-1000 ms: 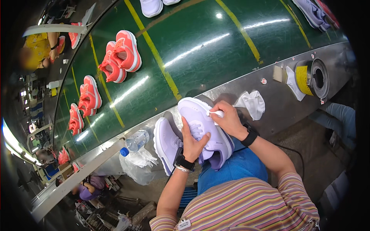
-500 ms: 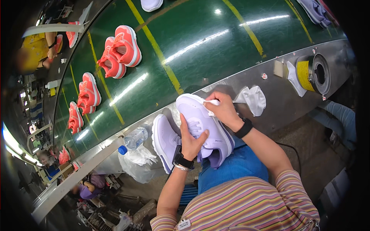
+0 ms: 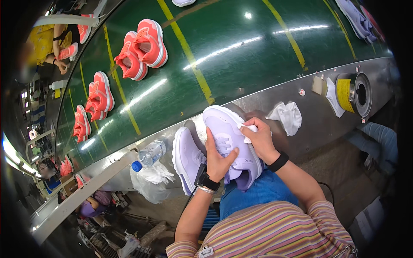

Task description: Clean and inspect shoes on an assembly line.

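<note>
A lavender sneaker (image 3: 223, 118) with a white sole tilts in front of me, its toe away from me and its heel near my lap. My left hand (image 3: 218, 159) grips it along the left side, thumb lying over the upper near the tongue. In my right hand (image 3: 261, 139) a white cloth (image 3: 248, 128) is pinched between the fingers and pressed against the sneaker's right side by the sole edge. The matching lavender sneaker (image 3: 184, 146) stands just left of the held one, partly hidden by my left wrist.
Coral sneakers (image 3: 150, 43) ride on the green conveyor belt (image 3: 232, 64). Along the metal ledge (image 3: 318, 107) lie a crumpled white cloth (image 3: 287, 117) and a tin with a yellow label (image 3: 346, 95). A water bottle (image 3: 151, 153) and plastic bag (image 3: 148, 180) sit at left. A co-worker in yellow (image 3: 43, 43) is far left.
My right hand with the cloth has slid from near the toe back along the sneaker's right side. The view has shifted slightly; my left hand keeps its hold.
</note>
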A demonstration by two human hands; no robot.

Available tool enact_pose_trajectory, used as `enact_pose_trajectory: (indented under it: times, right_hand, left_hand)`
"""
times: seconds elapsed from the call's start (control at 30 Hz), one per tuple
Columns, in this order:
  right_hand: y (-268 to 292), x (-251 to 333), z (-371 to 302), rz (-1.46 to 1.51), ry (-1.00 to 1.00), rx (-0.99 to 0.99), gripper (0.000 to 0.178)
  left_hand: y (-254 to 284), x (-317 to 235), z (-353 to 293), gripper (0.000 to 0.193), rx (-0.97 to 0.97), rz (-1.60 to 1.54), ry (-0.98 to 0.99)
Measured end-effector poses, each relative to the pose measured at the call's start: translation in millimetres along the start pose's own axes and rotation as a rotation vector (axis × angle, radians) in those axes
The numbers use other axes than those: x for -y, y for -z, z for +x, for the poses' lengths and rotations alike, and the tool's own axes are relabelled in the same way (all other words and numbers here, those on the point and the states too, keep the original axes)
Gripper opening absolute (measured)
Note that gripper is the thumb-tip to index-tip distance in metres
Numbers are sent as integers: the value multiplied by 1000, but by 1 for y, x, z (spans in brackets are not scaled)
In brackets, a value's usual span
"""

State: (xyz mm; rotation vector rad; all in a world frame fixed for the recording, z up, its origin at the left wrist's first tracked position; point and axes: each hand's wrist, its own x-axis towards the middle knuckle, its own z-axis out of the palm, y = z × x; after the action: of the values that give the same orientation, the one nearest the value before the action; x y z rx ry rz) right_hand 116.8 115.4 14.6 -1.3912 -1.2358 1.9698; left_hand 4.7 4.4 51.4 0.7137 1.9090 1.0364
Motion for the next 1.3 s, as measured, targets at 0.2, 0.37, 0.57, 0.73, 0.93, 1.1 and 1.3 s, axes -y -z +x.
enact_pose_trajectory:
  times: [0.2, 0.37, 0.57, 0.73, 0.93, 1.1, 1.3]
  right_hand:
    - [-11, 15, 25, -25, 59, 14, 9]
    - [-6, -2, 2, -51, 15, -6, 11]
    - [-16, 16, 22, -132, 114, -2, 11]
    - [-12, -12, 2, -64, 72, -53, 11]
    - [-19, 11, 23, -158, 124, -97, 11]
    - [9, -4, -24, -264, 119, -68, 10]
    - [9, 30, -18, -316, 554, 0, 11]
  left_hand:
    - [1, -5, 1, 104, 1, 44, -21]
    - [5, 0, -2, 104, -18, 52, -37]
    - [4, -5, -3, 103, -4, 53, -35]
    - [6, -2, -3, 103, -16, 51, -34]
    - [6, 4, -2, 103, -10, 17, -55]
    - [9, 4, -6, 103, -17, -53, -14]
    - [10, 7, -6, 104, -14, -59, -27]
